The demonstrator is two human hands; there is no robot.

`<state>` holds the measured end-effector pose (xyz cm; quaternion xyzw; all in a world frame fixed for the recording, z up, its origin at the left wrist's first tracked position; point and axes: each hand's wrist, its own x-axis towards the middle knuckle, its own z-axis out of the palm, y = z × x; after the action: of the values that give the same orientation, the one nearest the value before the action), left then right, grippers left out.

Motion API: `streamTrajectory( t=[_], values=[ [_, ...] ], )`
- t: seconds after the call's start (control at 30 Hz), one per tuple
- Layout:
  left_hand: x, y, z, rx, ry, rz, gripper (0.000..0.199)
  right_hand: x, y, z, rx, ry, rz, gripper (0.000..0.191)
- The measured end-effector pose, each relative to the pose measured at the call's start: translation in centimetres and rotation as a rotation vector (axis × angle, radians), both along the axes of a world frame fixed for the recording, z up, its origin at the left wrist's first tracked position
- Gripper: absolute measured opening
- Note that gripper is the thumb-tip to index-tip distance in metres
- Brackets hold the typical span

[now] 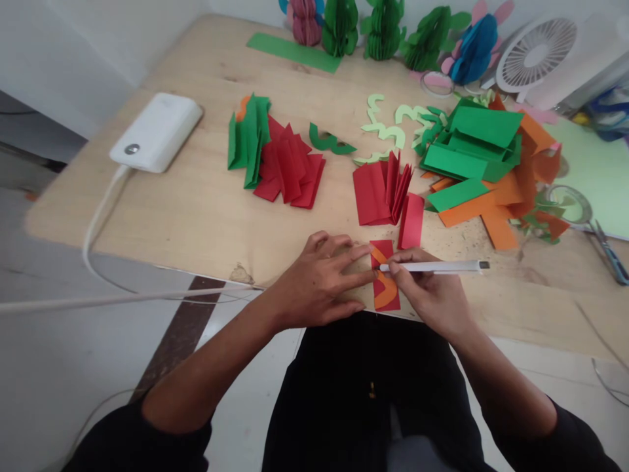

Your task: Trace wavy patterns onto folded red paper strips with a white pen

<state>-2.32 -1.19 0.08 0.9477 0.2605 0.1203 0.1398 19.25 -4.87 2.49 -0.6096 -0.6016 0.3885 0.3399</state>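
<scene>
Template (392, 289), orange, lay on a red slip (387, 248) at the worktop's (196, 219) near edge, lower end right by the rim. Main risk imo: template skidding on the slip, b/c the L hand (322, 278) steadied it from one side only, w/ fingertips, while the pen (439, 266) stood at its middle; any line would prob. come out off. Next: w/ the slip so close to the near edge, a wrist knock might crease it or push it over. Pen tip & L fingertips were v. close, so a stray mark on skin was poss. Red stack (378, 192), just beyond twd the far edge, might get bumped too.

Re grip: R hand (435, 292) had the pen pinched nr its tip, barrel pointing twd the worktop's right edge; template sat under that tip, just left of the R fingers. L hand was spread wide, palm down, gripping nothing. Pressure: can't tell.
</scene>
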Motion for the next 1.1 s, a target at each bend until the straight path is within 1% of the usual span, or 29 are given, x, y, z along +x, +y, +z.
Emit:
streamTrajectory(
  t=[0.23, 0.47, 0.87, 1.1],
  values=[
    [-0.03, 0.04, 0.02, -0.007, -0.002, 0.005, 0.044, 0.16, -0.10, 0.01, 0.026, 0.000, 0.000, 0.011],
    [0.00, 0.09, 0.25, -0.030, 0.017, 0.001, 0.043, 0.67, -0.12, -0.24, -0.010, 0.023, -0.033, 0.010],
    [0.00, 0.03, 0.37, -0.032, 0.034, 0.004, 0.043, 0.64, -0.17, -0.40, 0.003, 0.013, -0.060, 0.009],
    [-0.08, -0.07, 0.13, -0.008, 0.031, 0.005, 0.043, -0.02, 0.12, 0.00, 0.083, 0.009, -0.066, 0.012]
  ],
)
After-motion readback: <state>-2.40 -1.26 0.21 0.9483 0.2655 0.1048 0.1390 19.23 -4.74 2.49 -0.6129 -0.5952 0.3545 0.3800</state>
